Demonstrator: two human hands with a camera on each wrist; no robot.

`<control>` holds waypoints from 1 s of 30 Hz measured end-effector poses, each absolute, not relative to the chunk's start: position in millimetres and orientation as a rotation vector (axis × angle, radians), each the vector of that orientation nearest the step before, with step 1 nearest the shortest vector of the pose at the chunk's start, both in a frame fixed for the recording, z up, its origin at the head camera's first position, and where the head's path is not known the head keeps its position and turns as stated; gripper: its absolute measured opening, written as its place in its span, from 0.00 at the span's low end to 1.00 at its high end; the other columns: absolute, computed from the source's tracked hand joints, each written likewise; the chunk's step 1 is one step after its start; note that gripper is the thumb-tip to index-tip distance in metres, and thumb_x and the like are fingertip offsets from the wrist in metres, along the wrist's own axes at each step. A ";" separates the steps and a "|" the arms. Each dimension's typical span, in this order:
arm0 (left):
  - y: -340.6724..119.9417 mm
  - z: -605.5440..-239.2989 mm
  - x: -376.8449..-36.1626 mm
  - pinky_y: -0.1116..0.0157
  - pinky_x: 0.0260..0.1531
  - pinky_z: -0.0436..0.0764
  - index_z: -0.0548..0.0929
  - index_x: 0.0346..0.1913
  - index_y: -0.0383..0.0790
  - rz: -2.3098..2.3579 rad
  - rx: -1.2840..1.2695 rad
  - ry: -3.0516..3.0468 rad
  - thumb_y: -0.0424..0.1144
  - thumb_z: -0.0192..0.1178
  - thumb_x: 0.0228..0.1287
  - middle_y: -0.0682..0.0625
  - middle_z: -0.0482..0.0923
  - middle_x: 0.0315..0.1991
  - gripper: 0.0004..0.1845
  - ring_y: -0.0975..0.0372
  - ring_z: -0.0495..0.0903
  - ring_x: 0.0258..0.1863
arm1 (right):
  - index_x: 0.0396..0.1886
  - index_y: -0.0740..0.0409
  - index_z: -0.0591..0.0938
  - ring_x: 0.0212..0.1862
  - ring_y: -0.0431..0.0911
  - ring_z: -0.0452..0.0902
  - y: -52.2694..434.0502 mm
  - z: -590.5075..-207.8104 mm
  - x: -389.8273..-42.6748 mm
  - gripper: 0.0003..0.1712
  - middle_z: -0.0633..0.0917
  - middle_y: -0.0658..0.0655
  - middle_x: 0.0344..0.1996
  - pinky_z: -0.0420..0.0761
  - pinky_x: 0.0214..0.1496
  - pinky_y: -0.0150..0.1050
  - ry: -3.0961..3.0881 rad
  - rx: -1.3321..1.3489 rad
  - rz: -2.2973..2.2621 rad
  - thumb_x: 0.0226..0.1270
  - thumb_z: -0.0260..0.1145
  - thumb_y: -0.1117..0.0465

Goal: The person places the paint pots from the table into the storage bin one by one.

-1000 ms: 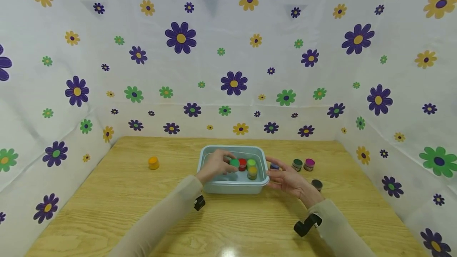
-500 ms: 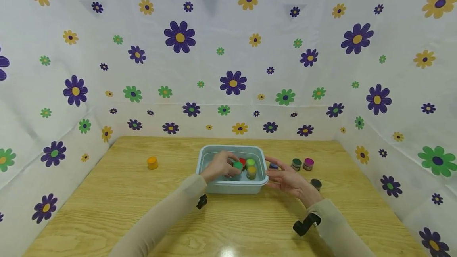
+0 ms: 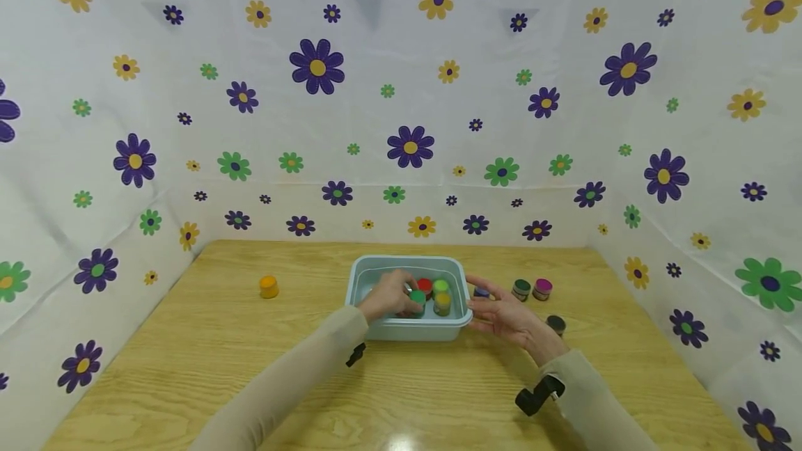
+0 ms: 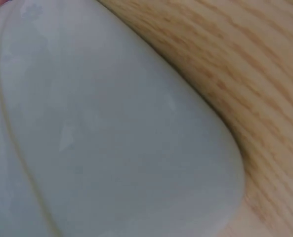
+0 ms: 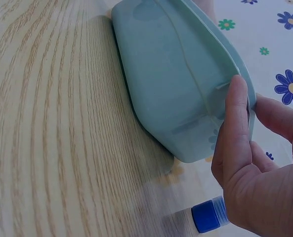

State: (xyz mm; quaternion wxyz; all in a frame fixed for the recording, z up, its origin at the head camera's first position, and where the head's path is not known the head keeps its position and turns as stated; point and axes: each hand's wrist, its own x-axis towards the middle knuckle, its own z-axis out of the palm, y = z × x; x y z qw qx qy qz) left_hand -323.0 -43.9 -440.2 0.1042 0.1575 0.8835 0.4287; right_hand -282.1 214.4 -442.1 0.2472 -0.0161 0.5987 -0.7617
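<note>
Your left hand (image 3: 390,296) is down inside the light blue plastic tub (image 3: 376,330), fingers curled round the green-lidded paint jar (image 3: 417,297), which sits low in the tub near its middle. Just past your fingertips, still inside the tub, stand a red-lidded jar (image 3: 425,286), a light-green-lidded jar (image 3: 441,286) and a yellow-lidded jar (image 3: 442,301), packed close together. The left wrist view shows only the tub's outer wall (image 4: 111,138) against the wooden table (image 4: 255,74), so the grip can be read from the head view alone.

Your right hand (image 3: 504,315) rests against the tub's right end, fingers straight and loose, with the thumb (image 5: 235,123) laid along the rim and the other fingers behind the wall; it steadies the tub and encloses nothing. A blue-lidded jar (image 5: 209,216) lies on the table just under your right palm, partly hidden by it. Beyond that hand, further from the tub, stand a dark-green-lidded jar (image 3: 521,289) and a magenta-lidded jar (image 3: 542,288) side by side, and a black-lidded jar (image 3: 555,324) sits close beside your right wrist.

Well out to the left of your left forearm, an orange jar (image 3: 269,286) stands alone on the table. A white cloth with printed flowers (image 3: 410,145) walls in the table on three sides.
</note>
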 end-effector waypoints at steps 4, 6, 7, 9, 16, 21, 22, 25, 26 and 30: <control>-42.9 -441.3 -324.0 0.67 0.22 0.86 0.81 0.45 0.29 1.257 0.449 2.602 0.30 0.74 0.51 0.46 0.82 0.30 0.19 0.59 0.84 0.22 | 0.79 0.50 0.51 0.48 0.43 0.83 215.3 -441.9 -282.0 0.41 0.80 0.57 0.54 0.85 0.54 0.41 1.633 -0.060 -2.074 0.73 0.58 0.68; -42.6 -441.5 -324.4 0.66 0.23 0.86 0.81 0.44 0.29 1.269 0.438 2.586 0.29 0.74 0.51 0.46 0.82 0.29 0.18 0.58 0.85 0.22 | 0.79 0.50 0.51 0.47 0.42 0.83 215.6 -441.9 -282.1 0.41 0.81 0.56 0.53 0.85 0.53 0.41 1.631 -0.066 -2.073 0.72 0.59 0.67; -42.6 -441.3 -324.3 0.65 0.23 0.86 0.81 0.44 0.28 1.275 0.435 2.580 0.29 0.74 0.52 0.46 0.82 0.28 0.18 0.57 0.85 0.23 | 0.79 0.50 0.51 0.47 0.42 0.83 215.7 -441.7 -282.1 0.42 0.81 0.56 0.52 0.85 0.54 0.41 1.629 -0.072 -2.073 0.72 0.59 0.67; -42.5 -440.8 -324.3 0.65 0.24 0.87 0.81 0.45 0.28 1.284 0.432 2.570 0.29 0.73 0.52 0.46 0.82 0.28 0.17 0.56 0.86 0.23 | 0.79 0.50 0.50 0.47 0.42 0.84 215.9 -441.8 -282.2 0.42 0.81 0.56 0.52 0.85 0.54 0.41 1.626 -0.079 -2.074 0.72 0.60 0.67; -42.8 -441.8 -323.3 0.64 0.24 0.87 0.81 0.47 0.27 1.334 0.428 2.518 0.28 0.71 0.55 0.43 0.85 0.31 0.17 0.55 0.87 0.25 | 0.79 0.50 0.52 0.48 0.43 0.83 215.9 -444.0 -282.3 0.41 0.80 0.56 0.53 0.85 0.54 0.41 1.629 -0.073 -2.073 0.73 0.59 0.67; -41.9 -441.0 -322.8 0.61 0.27 0.88 0.80 0.48 0.28 1.352 0.412 2.500 0.27 0.70 0.56 0.42 0.84 0.33 0.17 0.52 0.87 0.28 | 0.79 0.50 0.51 0.47 0.43 0.84 215.2 -442.7 -281.7 0.41 0.80 0.56 0.53 0.85 0.54 0.41 1.620 -0.069 -2.078 0.73 0.59 0.67; -41.7 -441.2 -323.0 0.61 0.28 0.88 0.80 0.48 0.28 1.358 0.408 2.499 0.27 0.70 0.56 0.42 0.84 0.33 0.17 0.51 0.87 0.28 | 0.79 0.50 0.51 0.47 0.43 0.84 215.1 -442.5 -281.7 0.41 0.81 0.56 0.52 0.85 0.53 0.41 1.619 -0.068 -2.080 0.73 0.59 0.68; -41.2 -441.7 -323.2 0.60 0.29 0.89 0.81 0.48 0.29 1.366 0.401 2.500 0.27 0.70 0.55 0.41 0.83 0.36 0.17 0.50 0.87 0.29 | 0.79 0.50 0.50 0.47 0.43 0.84 214.9 -442.5 -281.8 0.42 0.81 0.56 0.52 0.85 0.53 0.41 1.618 -0.064 -2.080 0.73 0.59 0.68; -41.0 -441.9 -323.2 0.60 0.29 0.89 0.81 0.48 0.29 1.367 0.400 2.504 0.27 0.70 0.55 0.41 0.83 0.37 0.16 0.51 0.87 0.29 | 0.79 0.50 0.50 0.48 0.43 0.84 214.9 -442.7 -281.8 0.42 0.81 0.56 0.52 0.85 0.53 0.41 1.618 -0.063 -2.081 0.72 0.59 0.68; -40.6 -442.4 -323.2 0.60 0.30 0.89 0.81 0.47 0.29 1.373 0.404 2.496 0.26 0.69 0.56 0.40 0.83 0.37 0.15 0.51 0.87 0.29 | 0.79 0.50 0.50 0.48 0.43 0.84 215.4 -443.4 -282.0 0.41 0.80 0.56 0.52 0.85 0.54 0.41 1.620 -0.067 -2.077 0.73 0.58 0.68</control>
